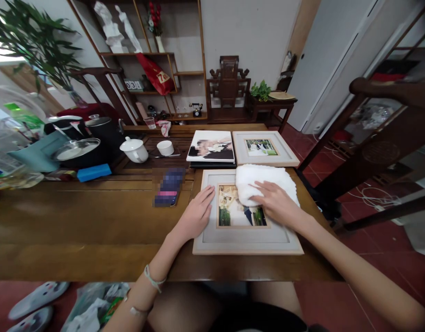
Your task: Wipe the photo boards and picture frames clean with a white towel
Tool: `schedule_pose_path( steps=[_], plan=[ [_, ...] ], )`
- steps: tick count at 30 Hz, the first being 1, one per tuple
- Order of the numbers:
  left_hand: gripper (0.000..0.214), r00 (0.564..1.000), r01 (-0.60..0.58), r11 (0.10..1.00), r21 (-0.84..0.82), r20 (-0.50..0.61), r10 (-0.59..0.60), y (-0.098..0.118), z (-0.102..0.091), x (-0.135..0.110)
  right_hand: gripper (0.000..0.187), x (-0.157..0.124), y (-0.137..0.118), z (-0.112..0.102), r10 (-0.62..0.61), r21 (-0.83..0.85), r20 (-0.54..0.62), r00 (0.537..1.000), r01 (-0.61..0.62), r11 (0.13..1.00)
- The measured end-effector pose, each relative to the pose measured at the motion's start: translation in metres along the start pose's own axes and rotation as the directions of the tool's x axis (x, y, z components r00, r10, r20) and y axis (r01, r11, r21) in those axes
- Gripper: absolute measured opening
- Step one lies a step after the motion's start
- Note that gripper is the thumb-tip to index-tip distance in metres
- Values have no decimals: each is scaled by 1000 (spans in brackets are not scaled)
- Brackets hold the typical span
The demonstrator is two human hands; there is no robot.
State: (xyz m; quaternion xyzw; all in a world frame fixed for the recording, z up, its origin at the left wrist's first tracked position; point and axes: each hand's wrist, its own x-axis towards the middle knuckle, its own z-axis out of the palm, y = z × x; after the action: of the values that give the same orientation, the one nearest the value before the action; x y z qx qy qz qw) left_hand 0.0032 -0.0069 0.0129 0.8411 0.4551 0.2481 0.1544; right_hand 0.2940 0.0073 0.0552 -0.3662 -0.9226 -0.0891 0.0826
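A picture frame [250,240] with a pale wooden rim and a grey-white mat lies flat on the wooden table, around a colour photo [229,214]. My left hand [197,213] rests with outstretched fingers on its left border. On the upper right of the frame lies a folded white cloth [268,177], covering that corner and part of the photo. My right hand [276,201] presses on the cloth from above, fingers spread. Just beyond are a second framed photo [285,152] and a white photo panel [195,154] on top of a dark flat item.
Left of the frame lies a phone [167,189]. Farther left stand a white lidded bowl [135,151], a small white cup [165,147], a blue block [94,172] and a dark pot [77,152]. A wooden chair [364,152] is close on the right.
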Motion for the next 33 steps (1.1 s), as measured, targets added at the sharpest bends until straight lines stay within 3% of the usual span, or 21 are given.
schedule_pose_path(
  steps=[4, 7, 9, 11, 14, 17, 21, 26, 29, 33],
  plan=[
    [48, 1000, 4, 1000, 20, 16, -4, 2, -1, 0, 58, -8, -32, -21, -66, 171, 86, 994, 50, 984],
    [48, 1000, -3, 1000, 24, 13, 3, 3, -2, 0, 59, -13, -33, -50, -63, 286, 121, 991, 26, 958],
    [48, 1000, -5, 1000, 26, 5, 5, 3, -2, 1, 59, -9, -22, -66, 7, 262, 39, 999, -17, 965],
    [47, 1000, -5, 1000, 25, -3, 5, 3, -1, 1, 56, 6, -9, -73, 90, 149, -128, 988, -71, 986],
    [48, 1000, -16, 1000, 22, -15, 17, 1, 0, 1, 52, 44, 1, -65, 56, -38, -262, 963, -69, 997],
    [47, 999, -19, 1000, 23, -27, 19, 0, 1, 0, 51, 86, -9, -40, -107, -87, -119, 987, 97, 992],
    [46, 1000, 3, 999, 32, -24, -2, 1, 1, 0, 39, 114, -29, -8, -154, -99, -6, 988, 153, 983],
    [47, 1000, 20, 999, 41, -1, -20, 3, 0, 1, 30, 97, -27, 5, -108, -114, 5, 994, 108, 987],
    [47, 1000, 2, 1000, 26, -1, -2, 4, -1, 1, 27, 68, -10, 3, -78, -121, 14, 997, 80, 989],
    [48, 1000, 9, 999, 34, 14, -9, 5, -2, 1, 40, 20, 19, -5, 19, -171, 29, 999, -14, 985]
  ],
)
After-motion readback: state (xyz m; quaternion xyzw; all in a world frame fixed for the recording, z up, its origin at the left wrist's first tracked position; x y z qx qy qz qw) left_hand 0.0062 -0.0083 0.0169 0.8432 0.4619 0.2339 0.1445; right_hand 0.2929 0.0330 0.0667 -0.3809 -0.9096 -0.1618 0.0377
